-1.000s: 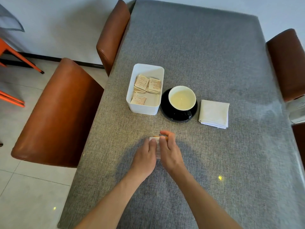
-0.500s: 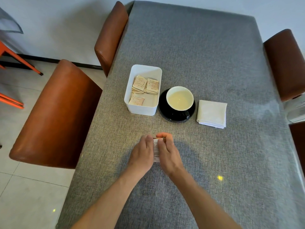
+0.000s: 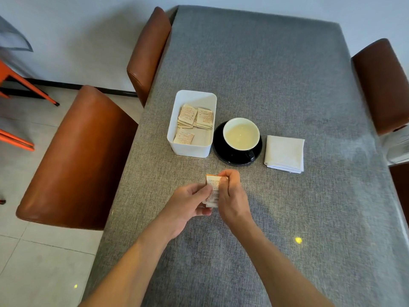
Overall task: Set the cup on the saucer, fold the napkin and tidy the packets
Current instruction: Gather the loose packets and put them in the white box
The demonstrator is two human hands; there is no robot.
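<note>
On the near half of the grey table [image 3: 276, 69], both hands meet over a small stack of packets [image 3: 213, 191]. The left hand [image 3: 188, 204] closes thumb and fingers on the stack's left edge and lower corner. The right hand [image 3: 231, 196] curls around the right edge, with its fingertips hooked over the top corner. The stack stands between the two palms, printed face toward the camera, orange strip along its top edge. Whether its lower edge touches the cloth cannot be told.

Beyond the hands, three items sit in a row across the table. At the left is a white rectangular bin [image 3: 192, 147] containing more packets [image 3: 195, 117], loosely piled toward its far end, with one lying apart near its front wall. Just beside the bin, to its right, a black saucer [image 3: 221, 151] carries the cup [image 3: 241, 134], white-lined and holding a pale liquid. To the right of the saucer, apart from it, lies the folded white napkin [image 3: 284, 154], flat and square.

Brown padded chairs [image 3: 75, 156] stand along both long sides of the table.
</note>
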